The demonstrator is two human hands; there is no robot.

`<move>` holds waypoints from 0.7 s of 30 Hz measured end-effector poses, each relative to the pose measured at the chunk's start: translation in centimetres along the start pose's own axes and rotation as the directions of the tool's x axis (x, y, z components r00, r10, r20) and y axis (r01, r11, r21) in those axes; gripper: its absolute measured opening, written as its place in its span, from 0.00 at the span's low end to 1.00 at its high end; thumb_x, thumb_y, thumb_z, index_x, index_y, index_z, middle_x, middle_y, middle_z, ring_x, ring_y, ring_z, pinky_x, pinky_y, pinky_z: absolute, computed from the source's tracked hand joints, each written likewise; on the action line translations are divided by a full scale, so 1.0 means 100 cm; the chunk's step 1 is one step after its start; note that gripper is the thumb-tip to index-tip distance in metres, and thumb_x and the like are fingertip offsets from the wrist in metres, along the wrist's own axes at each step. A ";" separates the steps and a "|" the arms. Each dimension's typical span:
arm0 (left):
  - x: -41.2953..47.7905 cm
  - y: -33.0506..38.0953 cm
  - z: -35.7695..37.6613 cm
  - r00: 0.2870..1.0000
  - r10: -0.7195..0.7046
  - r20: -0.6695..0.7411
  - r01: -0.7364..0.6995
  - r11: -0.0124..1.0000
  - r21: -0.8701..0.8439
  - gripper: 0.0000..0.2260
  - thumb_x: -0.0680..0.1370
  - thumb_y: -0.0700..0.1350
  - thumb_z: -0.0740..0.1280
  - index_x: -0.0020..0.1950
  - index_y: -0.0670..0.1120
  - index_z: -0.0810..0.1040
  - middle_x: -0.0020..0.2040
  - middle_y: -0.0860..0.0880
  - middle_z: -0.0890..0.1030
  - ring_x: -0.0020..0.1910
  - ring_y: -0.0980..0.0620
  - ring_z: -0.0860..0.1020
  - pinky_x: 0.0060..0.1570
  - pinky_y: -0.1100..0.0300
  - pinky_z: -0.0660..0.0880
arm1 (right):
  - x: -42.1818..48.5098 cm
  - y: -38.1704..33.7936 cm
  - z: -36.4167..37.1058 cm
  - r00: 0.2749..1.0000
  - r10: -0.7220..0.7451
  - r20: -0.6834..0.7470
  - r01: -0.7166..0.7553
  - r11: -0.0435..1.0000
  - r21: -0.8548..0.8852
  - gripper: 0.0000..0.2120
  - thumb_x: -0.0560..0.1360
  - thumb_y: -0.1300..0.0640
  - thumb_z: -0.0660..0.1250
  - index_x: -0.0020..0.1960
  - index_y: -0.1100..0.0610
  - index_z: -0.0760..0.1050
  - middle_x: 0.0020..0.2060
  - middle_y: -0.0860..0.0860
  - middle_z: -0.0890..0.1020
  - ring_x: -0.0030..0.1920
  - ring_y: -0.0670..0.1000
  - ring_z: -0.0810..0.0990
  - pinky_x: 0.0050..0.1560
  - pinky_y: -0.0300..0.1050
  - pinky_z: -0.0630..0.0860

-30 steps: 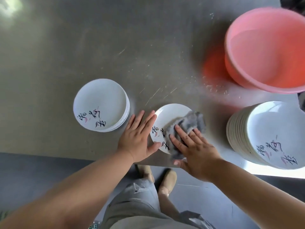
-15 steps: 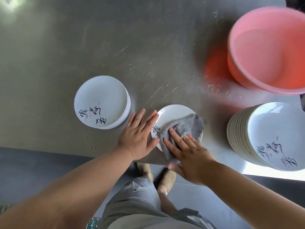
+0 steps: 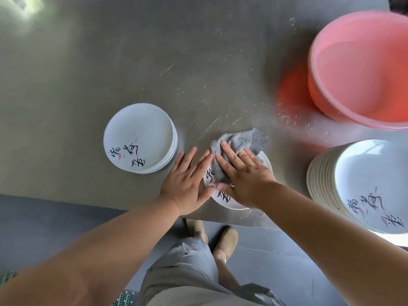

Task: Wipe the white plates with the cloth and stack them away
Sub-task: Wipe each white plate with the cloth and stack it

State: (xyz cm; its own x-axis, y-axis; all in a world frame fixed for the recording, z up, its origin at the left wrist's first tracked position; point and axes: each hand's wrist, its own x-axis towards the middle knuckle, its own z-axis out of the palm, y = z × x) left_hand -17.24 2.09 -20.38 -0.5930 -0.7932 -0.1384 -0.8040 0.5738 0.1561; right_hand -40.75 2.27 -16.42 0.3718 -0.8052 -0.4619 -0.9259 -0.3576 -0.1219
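While the right hand (image 3: 245,175) presses the grey terry cloth (image 3: 242,140) down onto the single white round plate (image 3: 227,203), its fingers lie straight and spread on the fabric. Its grip is released: nothing is clasped. The thumb extends across the near part of the plate.

The left hand (image 3: 187,180) lies flat, palm down, on the grey metal table (image 3: 154,51). Its index finger and thumb rest against the left rim of the plate. Its grip is likewise released, with the fingers straight.

The plate sits at the near edge of the table, directly in front of the person. Black brush characters and small pink marks show on its near-left portion. The cloth covers the far portion of the plate and overhangs the far rim onto the table.

Position of other items:
- A low stack of white printed plates (image 3: 139,138) stands on the table left of the hands, near the left hand but apart from it.
- A taller stack of white printed plates (image 3: 371,184) stands to the right, at the table edge.
- A pink round plastic basin (image 3: 353,74) stands beyond the taller stack, at far right.

Fine scratches and pale specks mark the table between the basin and the cloth. Below the table edge, grey trousers (image 3: 181,272) and tan shoes (image 3: 225,244) are visible on a grey floor (image 3: 44,228).
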 end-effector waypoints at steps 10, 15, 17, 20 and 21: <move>0.000 0.002 0.001 1.000 -0.016 -0.012 0.016 1.000 0.001 0.37 0.83 0.64 0.53 0.87 0.48 0.47 0.87 0.53 0.49 0.85 0.42 0.50 0.81 0.37 0.53 | -0.012 -0.008 0.005 0.991 0.133 0.019 -0.134 0.983 0.127 0.46 0.72 0.22 0.27 0.82 0.46 0.27 0.78 0.48 0.22 0.84 0.59 0.41 0.82 0.56 0.35; 0.000 0.002 -0.002 1.000 -0.021 -0.013 0.021 1.000 0.002 0.38 0.82 0.63 0.54 0.86 0.47 0.49 0.87 0.52 0.50 0.85 0.42 0.50 0.81 0.37 0.54 | -0.026 0.008 0.004 0.985 0.171 0.013 -0.171 0.981 0.089 0.43 0.75 0.25 0.33 0.82 0.46 0.27 0.77 0.48 0.21 0.84 0.57 0.37 0.80 0.54 0.30; 0.000 0.002 -0.001 1.000 -0.022 -0.012 0.023 1.000 0.005 0.38 0.81 0.63 0.55 0.86 0.46 0.50 0.86 0.52 0.50 0.85 0.41 0.50 0.81 0.37 0.54 | -0.052 0.006 0.013 0.960 0.280 0.033 -0.282 0.954 0.107 0.43 0.74 0.26 0.30 0.81 0.47 0.24 0.78 0.49 0.21 0.83 0.59 0.36 0.80 0.58 0.29; 0.001 0.003 -0.001 0.999 -0.031 -0.008 0.032 0.999 0.005 0.39 0.80 0.64 0.55 0.86 0.47 0.50 0.86 0.52 0.51 0.85 0.42 0.50 0.81 0.38 0.53 | -0.075 -0.009 0.018 0.937 0.329 0.114 -0.339 0.937 0.084 0.44 0.72 0.26 0.27 0.81 0.47 0.24 0.80 0.49 0.25 0.82 0.62 0.39 0.77 0.62 0.26; 0.001 0.004 -0.001 0.999 -0.032 -0.004 0.032 0.999 0.004 0.39 0.80 0.64 0.55 0.86 0.47 0.50 0.86 0.52 0.51 0.85 0.42 0.50 0.81 0.38 0.53 | -0.073 -0.010 0.014 0.932 0.335 0.138 -0.349 0.933 0.090 0.45 0.71 0.26 0.26 0.82 0.47 0.27 0.81 0.49 0.27 0.82 0.63 0.39 0.77 0.62 0.26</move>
State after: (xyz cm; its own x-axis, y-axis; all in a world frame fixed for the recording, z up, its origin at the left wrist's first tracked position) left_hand -17.61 2.20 -20.25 -0.5671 -0.8118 -0.1392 -0.8225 0.5493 0.1477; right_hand -42.59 9.19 -14.18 0.0271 -0.8051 -0.5925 -0.9995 -0.0105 -0.0314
